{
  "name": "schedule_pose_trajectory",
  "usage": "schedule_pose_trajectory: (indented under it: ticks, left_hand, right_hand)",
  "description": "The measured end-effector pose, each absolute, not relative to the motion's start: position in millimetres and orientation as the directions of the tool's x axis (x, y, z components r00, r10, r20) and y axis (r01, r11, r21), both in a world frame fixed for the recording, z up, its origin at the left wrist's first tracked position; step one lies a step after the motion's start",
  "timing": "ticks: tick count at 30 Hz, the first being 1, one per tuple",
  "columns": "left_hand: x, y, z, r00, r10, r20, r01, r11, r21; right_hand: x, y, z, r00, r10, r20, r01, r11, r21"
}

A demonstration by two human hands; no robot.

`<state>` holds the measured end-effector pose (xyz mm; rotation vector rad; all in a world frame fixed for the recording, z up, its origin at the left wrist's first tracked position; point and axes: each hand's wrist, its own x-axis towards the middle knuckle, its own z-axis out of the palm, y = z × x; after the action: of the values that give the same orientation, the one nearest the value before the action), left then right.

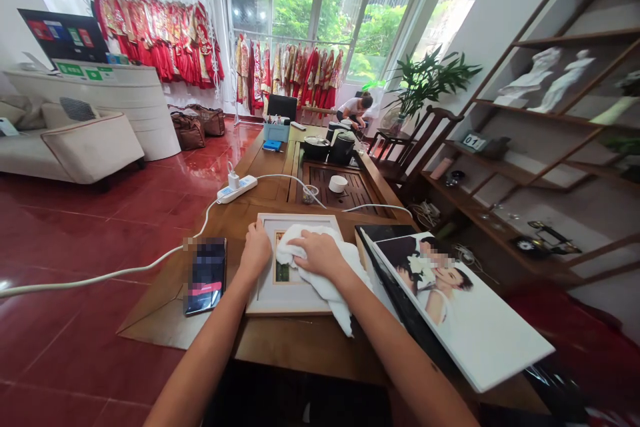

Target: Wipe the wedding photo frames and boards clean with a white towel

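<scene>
A picture frame (295, 305) with a pale wooden edge and a wide white mat lies flat on the wooden table (280, 343). Its small picture (282, 271) shows only in part. My left hand (257, 248) grips the frame's left edge near the far corner. Under my right hand (318, 253) a white cloth (336, 290) is bunched, pressed on the glass over the picture. The cloth's loose end trails over the frame's right side and down past its near edge. My right fingers are curled on the cloth.
A phone (206, 277) lies left of the frame. To the right are a large wedding photo panel (465, 320) and dark boards. Beyond sit a power strip (237, 189) with white cables, a tea tray (320, 193) and a white cup (338, 183). A person (356, 110) sits farther back.
</scene>
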<state>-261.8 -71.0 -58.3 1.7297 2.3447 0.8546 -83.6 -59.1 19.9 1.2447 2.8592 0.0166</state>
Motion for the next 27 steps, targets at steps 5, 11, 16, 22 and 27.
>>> schedule_pose_trajectory:
  ticks: [5,11,16,22,27]
  left_hand:
    - [-262.0,-70.5,-56.2,-0.345,0.910,0.231,0.848,0.196,0.493]
    - [-261.5,-71.9,-55.5,-0.339,0.911,0.235,0.847,0.188,0.497]
    - [-261.6,-72.3,-56.0,-0.345,0.908,0.239,0.846,0.191,0.498]
    - [-262.3,-71.5,-57.3,-0.346,0.905,0.249,0.847,0.188,0.497]
    - [-262.3,-70.7,-58.8,-0.340,0.905,0.255,0.851,0.181,0.492]
  right_hand:
    - [-96.4,-37.8,18.4,-0.641,0.768,-0.001,0.768,0.640,0.033]
    - [-92.9,-41.4,19.9,-0.677,0.736,-0.011,0.736,0.677,0.014]
    - [-81.1,-68.0,20.9,-0.754,0.656,-0.034,0.657,0.752,-0.058]
    - [-71.5,-90.5,23.8,-0.795,0.605,-0.055,0.607,0.787,-0.108]
    - [-75.5,-83.4,23.3,-0.770,0.637,-0.041,0.638,0.763,-0.102]
